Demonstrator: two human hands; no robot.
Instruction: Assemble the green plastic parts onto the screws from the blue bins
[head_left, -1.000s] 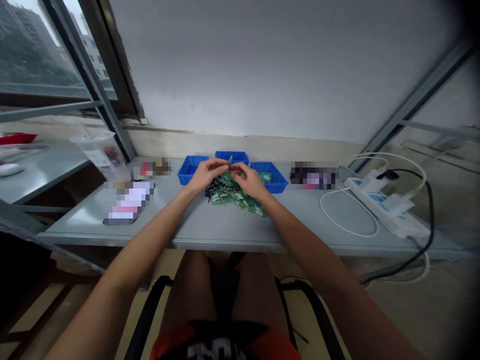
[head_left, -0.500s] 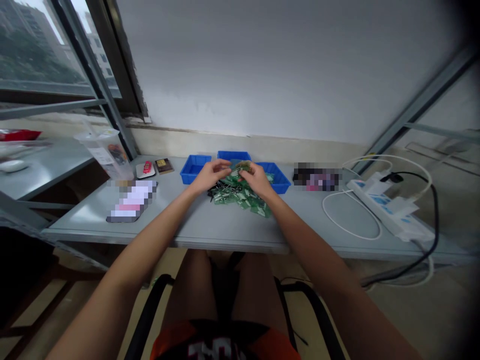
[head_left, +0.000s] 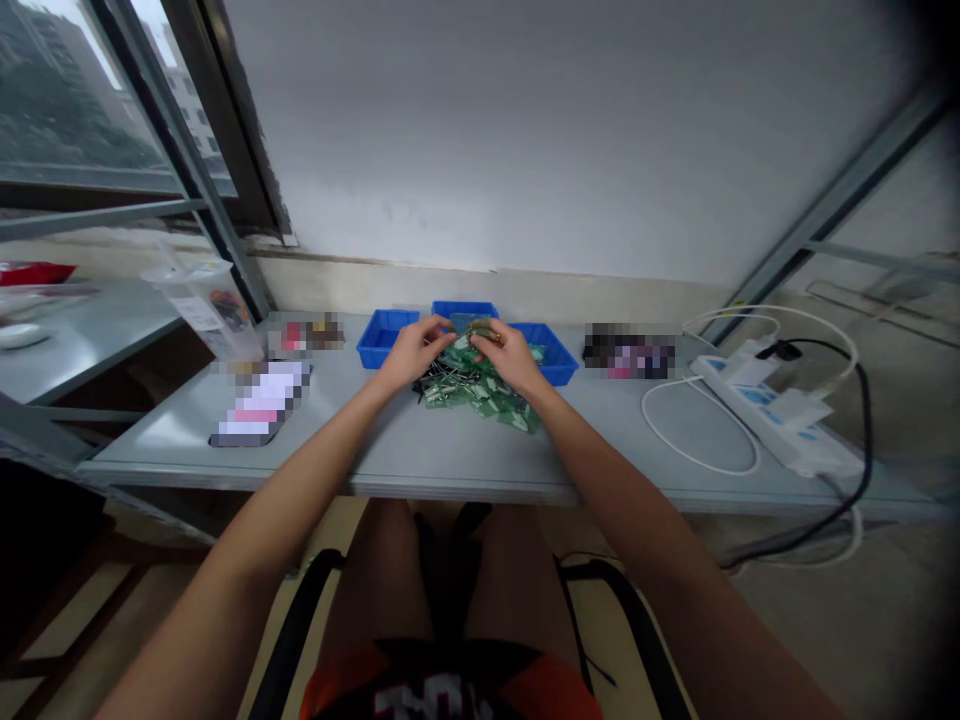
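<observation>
A loose pile of small green see-through plastic pieces (head_left: pixel 487 395) lies on the grey table, with thin dark and metallic pieces (head_left: pixel 442 383) at its left side. My left hand (head_left: pixel 418 350) is over the pile's left edge, thumb and fingers drawn together; what they grip is too small to name. Opposite it, my right hand (head_left: pixel 506 355) pinches a small greenish plastic piece (head_left: pixel 478 328) near the left fingertips. Behind the hands stand a left blue tray (head_left: pixel 367 352), a middle blue tray (head_left: pixel 465 307) and a right blue tray (head_left: pixel 564 373) with green pieces in it.
A phone (head_left: pixel 262 405) and a lidded plastic cup (head_left: pixel 214 310) stand at the left. On the right are a blurred dark and pink item (head_left: pixel 630 355), a white power strip (head_left: pixel 780 415) and looping cables (head_left: pixel 652 430). A wall (head_left: pixel 487 150) rises behind the table.
The fingers of both hands have shifted slightly over the pile, and the greenish piece at my right fingertips shows more clearly. The view has moved a little; the trays stay put.
</observation>
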